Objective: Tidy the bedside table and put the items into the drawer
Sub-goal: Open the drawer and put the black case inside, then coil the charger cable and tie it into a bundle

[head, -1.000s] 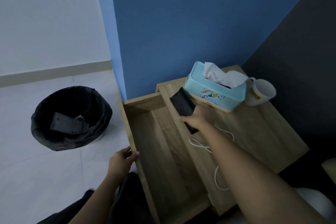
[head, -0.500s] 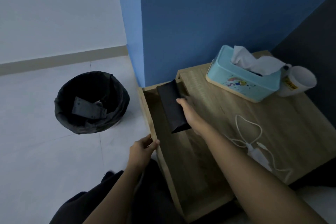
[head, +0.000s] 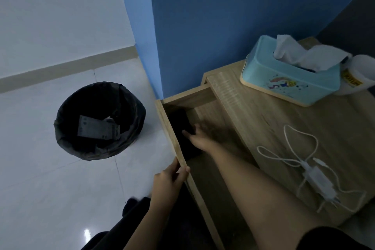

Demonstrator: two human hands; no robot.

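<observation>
you're looking at a matt wood-grain bedside table (head: pixel 274 128) and drawer (head: pixel 172 134), glossy floor tiles (head: pixel 50 189), a smooth plastic tissue box (head: pixel 288 79), and a crinkled plastic bin liner (head: pixel 129 119).

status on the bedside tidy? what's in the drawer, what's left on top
Done: drawer pulled open, black flat item lying inside at its front-left. In hand: right hand open over that item; left hand grips the drawer front. Left on top: white charger and cable, tissue box, white mug.
</observation>
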